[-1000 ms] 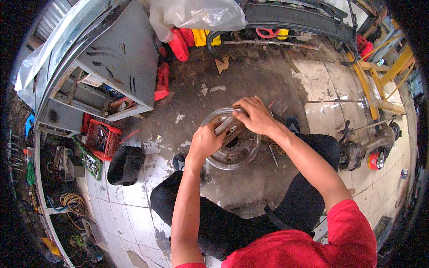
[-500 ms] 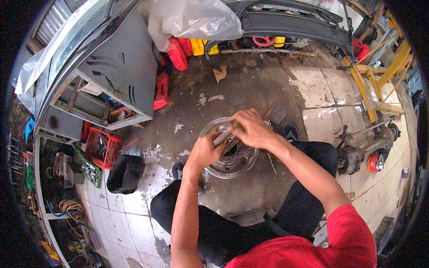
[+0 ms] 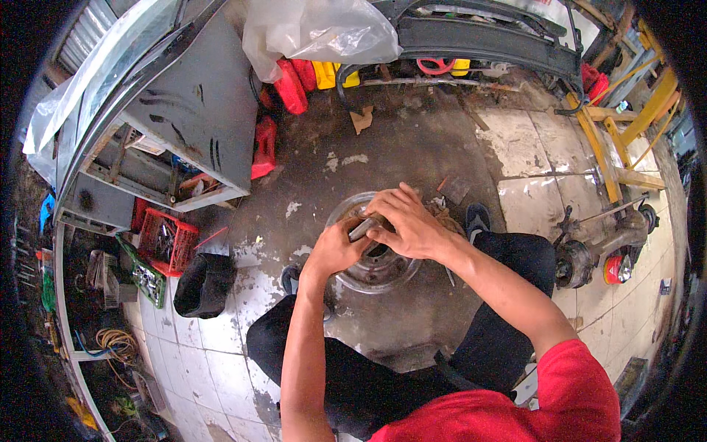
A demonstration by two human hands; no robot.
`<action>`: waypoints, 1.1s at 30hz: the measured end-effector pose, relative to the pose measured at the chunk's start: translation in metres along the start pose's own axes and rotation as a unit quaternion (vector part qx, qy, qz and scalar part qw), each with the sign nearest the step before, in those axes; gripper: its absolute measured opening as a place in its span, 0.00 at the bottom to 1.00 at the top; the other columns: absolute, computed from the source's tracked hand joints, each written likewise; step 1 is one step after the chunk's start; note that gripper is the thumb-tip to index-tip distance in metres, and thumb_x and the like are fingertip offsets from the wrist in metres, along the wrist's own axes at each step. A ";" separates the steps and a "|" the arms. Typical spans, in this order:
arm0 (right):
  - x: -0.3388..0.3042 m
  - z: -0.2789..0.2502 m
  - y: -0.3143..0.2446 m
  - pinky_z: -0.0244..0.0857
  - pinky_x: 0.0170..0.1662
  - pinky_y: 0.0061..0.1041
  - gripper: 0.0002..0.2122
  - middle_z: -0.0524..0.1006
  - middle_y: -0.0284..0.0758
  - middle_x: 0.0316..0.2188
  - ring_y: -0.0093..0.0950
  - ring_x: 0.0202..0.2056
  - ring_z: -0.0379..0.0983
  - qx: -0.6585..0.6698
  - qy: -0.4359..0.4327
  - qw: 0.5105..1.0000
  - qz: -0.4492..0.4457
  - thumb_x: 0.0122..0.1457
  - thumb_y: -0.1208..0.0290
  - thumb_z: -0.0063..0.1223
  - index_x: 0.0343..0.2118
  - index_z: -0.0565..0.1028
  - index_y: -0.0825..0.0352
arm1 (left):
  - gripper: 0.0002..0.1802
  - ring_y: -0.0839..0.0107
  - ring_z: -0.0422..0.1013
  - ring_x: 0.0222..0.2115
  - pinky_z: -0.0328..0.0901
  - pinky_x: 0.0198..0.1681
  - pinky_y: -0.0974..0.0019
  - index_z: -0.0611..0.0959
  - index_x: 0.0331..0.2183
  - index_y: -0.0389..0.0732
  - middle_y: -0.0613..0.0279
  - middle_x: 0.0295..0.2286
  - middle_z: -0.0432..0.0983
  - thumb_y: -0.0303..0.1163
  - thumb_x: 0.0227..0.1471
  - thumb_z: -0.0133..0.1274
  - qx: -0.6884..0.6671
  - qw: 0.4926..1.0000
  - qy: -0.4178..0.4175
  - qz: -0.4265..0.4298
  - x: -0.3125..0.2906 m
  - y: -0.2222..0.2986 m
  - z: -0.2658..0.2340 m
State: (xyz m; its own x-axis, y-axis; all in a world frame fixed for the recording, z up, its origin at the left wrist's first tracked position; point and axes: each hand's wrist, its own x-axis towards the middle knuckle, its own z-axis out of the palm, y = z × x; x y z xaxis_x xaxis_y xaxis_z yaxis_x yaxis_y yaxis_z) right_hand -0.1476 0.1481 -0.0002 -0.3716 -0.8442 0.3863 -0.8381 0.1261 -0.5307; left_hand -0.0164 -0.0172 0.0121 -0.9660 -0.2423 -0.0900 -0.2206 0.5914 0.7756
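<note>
Grey metal tube (image 3: 359,230) is gripped by the fingers of the left hand (image 3: 333,249) above the wheel rim (image 3: 379,280), within its outer edge; whether it is also gripped by the right hand (image 3: 409,224), fingers bent, cannot be told.

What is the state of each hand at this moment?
Left hand: closed, holding a metal piece.
Right hand: at the same piece; its grip cannot be told.

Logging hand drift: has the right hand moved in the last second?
Yes: the right hand shifted slightly left and toward the body, judged against the tan scrap.
</note>
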 end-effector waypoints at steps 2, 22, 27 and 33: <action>0.001 -0.004 0.004 0.49 0.63 0.47 0.24 0.76 0.40 0.44 0.40 0.52 0.68 0.009 -0.038 0.999 0.018 0.65 0.43 0.45 0.43 0.76 0.63 | 0.23 0.43 0.75 0.46 0.69 0.49 0.52 0.83 0.47 0.38 0.41 0.42 0.80 0.43 0.53 0.59 0.013 0.999 -0.012 -0.038 -0.005 0.007 0.000; -0.003 -0.012 -0.016 0.48 0.65 0.53 0.28 0.78 0.43 0.42 0.43 0.53 0.70 -0.007 -0.052 0.998 0.025 0.64 0.41 0.44 0.41 0.77 0.67 | 0.24 0.41 0.75 0.44 0.69 0.47 0.49 0.83 0.46 0.39 0.41 0.41 0.80 0.44 0.52 0.58 0.027 0.999 0.020 0.008 -0.008 0.006 0.001; 0.003 -0.011 0.010 0.49 0.64 0.51 0.19 0.77 0.39 0.39 0.41 0.47 0.71 0.001 -0.073 0.996 0.057 0.65 0.51 0.49 0.37 0.76 0.66 | 0.25 0.42 0.75 0.45 0.70 0.48 0.49 0.82 0.48 0.39 0.39 0.41 0.80 0.43 0.52 0.59 0.017 0.999 0.023 0.015 -0.005 0.004 0.007; 0.003 0.002 0.009 0.51 0.62 0.46 0.21 0.77 0.39 0.40 0.42 0.48 0.71 -0.008 -0.014 0.999 0.036 0.65 0.48 0.49 0.38 0.76 0.66 | 0.23 0.43 0.75 0.46 0.70 0.48 0.50 0.83 0.47 0.39 0.40 0.41 0.80 0.42 0.52 0.58 0.028 0.999 -0.003 -0.030 0.002 0.002 0.002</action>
State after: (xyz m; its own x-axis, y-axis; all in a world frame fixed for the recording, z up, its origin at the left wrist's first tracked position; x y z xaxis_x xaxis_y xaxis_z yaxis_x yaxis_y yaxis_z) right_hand -0.1557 0.1461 -0.0053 -0.4203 -0.8470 0.3254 -0.8160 0.1960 -0.5438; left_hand -0.0190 -0.0153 0.0122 -0.9515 -0.2741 -0.1398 -0.2857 0.6178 0.7326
